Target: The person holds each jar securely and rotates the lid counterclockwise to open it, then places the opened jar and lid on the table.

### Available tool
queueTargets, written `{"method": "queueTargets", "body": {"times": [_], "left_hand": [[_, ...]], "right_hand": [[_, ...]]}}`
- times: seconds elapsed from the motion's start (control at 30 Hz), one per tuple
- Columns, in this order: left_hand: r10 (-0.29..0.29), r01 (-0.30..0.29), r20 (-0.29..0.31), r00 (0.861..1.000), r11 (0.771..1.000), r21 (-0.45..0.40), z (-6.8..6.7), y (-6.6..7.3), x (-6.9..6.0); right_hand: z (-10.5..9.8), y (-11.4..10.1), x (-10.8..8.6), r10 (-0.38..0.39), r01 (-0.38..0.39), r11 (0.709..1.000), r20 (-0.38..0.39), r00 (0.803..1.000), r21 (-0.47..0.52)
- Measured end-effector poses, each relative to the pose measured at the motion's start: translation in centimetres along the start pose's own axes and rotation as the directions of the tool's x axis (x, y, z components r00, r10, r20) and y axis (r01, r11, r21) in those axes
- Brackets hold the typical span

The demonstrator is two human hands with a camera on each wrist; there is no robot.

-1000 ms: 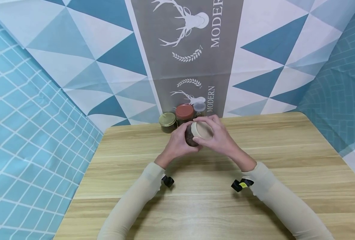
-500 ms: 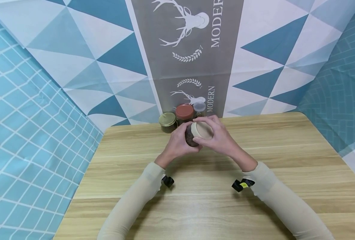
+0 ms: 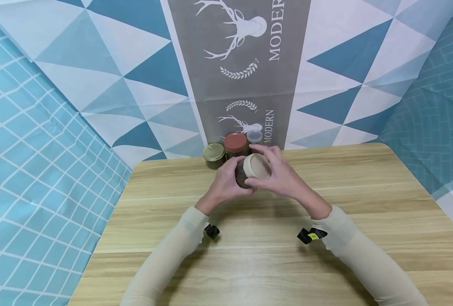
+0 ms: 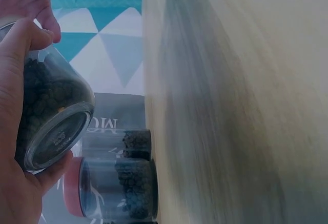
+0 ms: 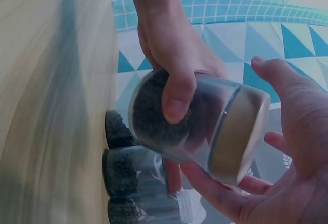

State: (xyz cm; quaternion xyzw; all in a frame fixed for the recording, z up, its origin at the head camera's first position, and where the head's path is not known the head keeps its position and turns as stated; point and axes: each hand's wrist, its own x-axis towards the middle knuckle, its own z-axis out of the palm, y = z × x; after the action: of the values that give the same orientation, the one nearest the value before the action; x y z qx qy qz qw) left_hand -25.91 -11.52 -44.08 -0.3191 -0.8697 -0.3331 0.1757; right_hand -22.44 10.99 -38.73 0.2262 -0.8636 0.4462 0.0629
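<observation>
A glass jar [image 3: 240, 175] with a pale beige lid [image 3: 260, 166] is held tilted above the table, its lid toward the right. Dark, pebble-like pieces fill part of it, as the left wrist view shows inside the jar [image 4: 56, 88]. My left hand [image 3: 226, 182] grips the glass body, thumb on one side. Around the lid, my right hand [image 3: 284, 174] has its fingers spread. In the right wrist view the right thumb [image 5: 277, 75] stands off the lid [image 5: 241, 137]; whether the other fingers touch it I cannot tell.
Behind the hands, against the patterned wall, stand a gold-lidded jar [image 3: 213, 154], a red-lidded jar [image 3: 236, 143] and a narrower jar with a translucent lid [image 3: 255, 136]. Dark pieces lie inside the red-lidded jar [image 4: 136, 188]. The wooden table [image 3: 257, 263] spreads in front.
My right hand has loosened: its fingers have spread away from the lid's rim they held earlier. The left hand and jar have shifted slightly left.
</observation>
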Motion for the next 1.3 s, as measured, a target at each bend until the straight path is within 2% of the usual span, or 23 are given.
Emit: {"method": "queueTargets", "body": {"times": [0.33,0.57,0.83,1.1,1.3], "left_hand": [[-0.037,0.038,-0.052,0.998,0.999,0.029,-0.7,-0.3,-0.6],[-0.001,0.011,-0.089,0.996,0.993,0.119,-0.1,0.2,-0.8],[-0.003,0.025,-0.121,0.993,0.984,0.175,0.4,1.1,-0.8],[-0.028,0.044,-0.106,0.994,0.986,0.159,0.5,1.6,-0.7],[-0.02,0.036,-0.101,0.995,0.987,0.156,0.5,1.7,-0.6]], "right_hand": [[-1.4,0.2,0.2,0.033,-0.033,0.999,-0.013,0.999,0.012],[-1.3,0.1,0.4,0.021,-0.021,1.0,0.002,1.0,-0.005],[-0.9,0.1,0.5,0.027,-0.026,0.999,0.035,0.999,-0.032],[-0.9,0.1,0.6,-0.022,0.023,0.999,0.015,1.0,-0.048],[-1.0,0.0,0.5,-0.049,0.049,0.997,0.007,0.999,-0.055]]}}
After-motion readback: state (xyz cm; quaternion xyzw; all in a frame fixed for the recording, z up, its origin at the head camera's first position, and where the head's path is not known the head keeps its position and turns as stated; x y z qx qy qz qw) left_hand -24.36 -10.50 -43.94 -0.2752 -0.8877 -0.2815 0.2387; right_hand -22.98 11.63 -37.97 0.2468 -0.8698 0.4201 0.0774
